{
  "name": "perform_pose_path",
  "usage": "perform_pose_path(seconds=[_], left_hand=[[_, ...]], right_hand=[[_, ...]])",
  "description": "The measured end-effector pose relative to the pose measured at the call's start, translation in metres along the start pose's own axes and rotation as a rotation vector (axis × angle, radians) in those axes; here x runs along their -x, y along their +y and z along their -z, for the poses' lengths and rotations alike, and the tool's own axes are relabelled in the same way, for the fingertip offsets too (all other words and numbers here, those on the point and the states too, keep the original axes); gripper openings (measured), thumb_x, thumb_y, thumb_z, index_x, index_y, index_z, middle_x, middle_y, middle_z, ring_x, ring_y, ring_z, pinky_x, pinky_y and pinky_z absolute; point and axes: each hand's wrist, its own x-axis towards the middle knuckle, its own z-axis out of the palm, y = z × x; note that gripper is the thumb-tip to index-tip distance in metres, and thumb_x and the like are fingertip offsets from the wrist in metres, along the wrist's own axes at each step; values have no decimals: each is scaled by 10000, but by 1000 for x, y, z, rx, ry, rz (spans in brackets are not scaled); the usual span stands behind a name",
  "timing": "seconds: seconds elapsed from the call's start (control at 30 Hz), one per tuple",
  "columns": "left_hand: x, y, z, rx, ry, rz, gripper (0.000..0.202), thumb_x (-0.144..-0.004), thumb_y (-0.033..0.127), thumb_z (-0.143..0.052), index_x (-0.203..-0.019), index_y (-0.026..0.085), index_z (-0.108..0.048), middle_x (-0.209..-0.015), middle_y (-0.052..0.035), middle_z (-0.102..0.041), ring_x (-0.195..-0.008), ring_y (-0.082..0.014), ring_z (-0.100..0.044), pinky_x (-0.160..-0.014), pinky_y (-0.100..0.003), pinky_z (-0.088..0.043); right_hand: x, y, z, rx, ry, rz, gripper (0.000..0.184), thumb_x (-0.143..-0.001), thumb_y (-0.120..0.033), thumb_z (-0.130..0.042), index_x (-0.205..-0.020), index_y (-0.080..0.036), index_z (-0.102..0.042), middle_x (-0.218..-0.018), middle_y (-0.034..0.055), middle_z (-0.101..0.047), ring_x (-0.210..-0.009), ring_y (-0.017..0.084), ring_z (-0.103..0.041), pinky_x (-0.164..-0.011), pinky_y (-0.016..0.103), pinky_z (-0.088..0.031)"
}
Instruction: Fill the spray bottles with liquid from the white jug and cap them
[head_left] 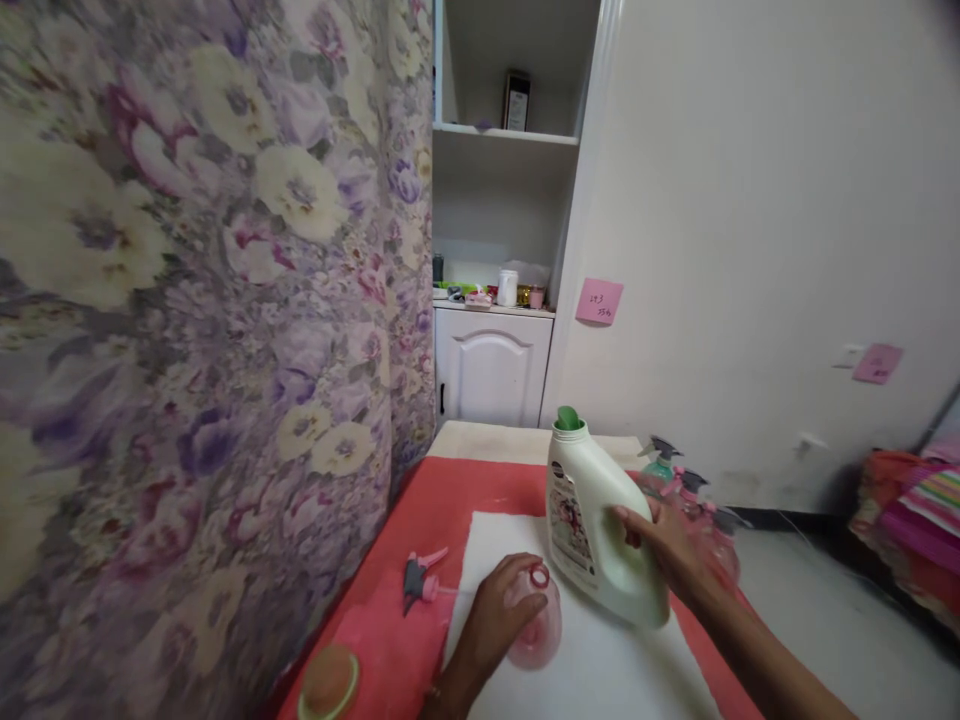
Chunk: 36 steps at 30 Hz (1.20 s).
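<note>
Pink bottle (538, 640), spray head (417, 582) nearby

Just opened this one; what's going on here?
A person's left hand holds a clear pink bottle with its neck open, over a white cloth. The right hand grips a large pale jug with a green spout. A spray head lies on the red cover to the left; more spray bottles stand to the right.

Floral curtain (210, 330) — white wall (750, 200)
</note>
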Motion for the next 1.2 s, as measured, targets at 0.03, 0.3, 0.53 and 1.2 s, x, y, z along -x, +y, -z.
perform_pose_path(seconds=[0.03, 0.3, 0.53, 1.2], left_hand=[[0, 1, 0, -1, 3, 3, 379, -714, 225, -680, -1089, 171, -706, -1179, -117, -700, -1156, -273, -611, -1036, -352, -425], [-2, 7, 2, 51, 18, 41, 342, -736, 254, -673, -1069, 187, -711, -1155, -99, -722, -1131, -265, -632, -1004, -342, -444], [-3, 11, -1, 108, 11, 50, 344, -686, 240, -690, -1022, 180, -726, -1126, -100, -739, -1110, -276, -642, -985, -359, -467], [-10, 3, -7, 201, -37, 31, 267, -730, 227, -696, -987, 166, -735, -997, -76, -760, -972, -254, -669, -863, -330, -497]], right_hand=[[3, -3, 8, 6, -9, 5, 408, -734, -582, -637, -583, -233, -490, -564, -19, -539, -541, 161, -493, -552, 285, -378], [35, -21, 60, 47, -197, 9, 473, -739, -627, -640, -595, -207, -477, -491, -49, -496, -479, 112, -449, -517, 249, -327], [61, -55, 79, 179, -395, -34, 498, -708, -653, -629, -807, -165, -647, -553, -32, -517, -468, 104, -433, -431, 222, -309], [60, -86, 81, 394, -627, 10, 479, -773, -489, -694, -1180, -237, -667, -764, -5, -662, -503, 82, -471, -408, 172, -359]])
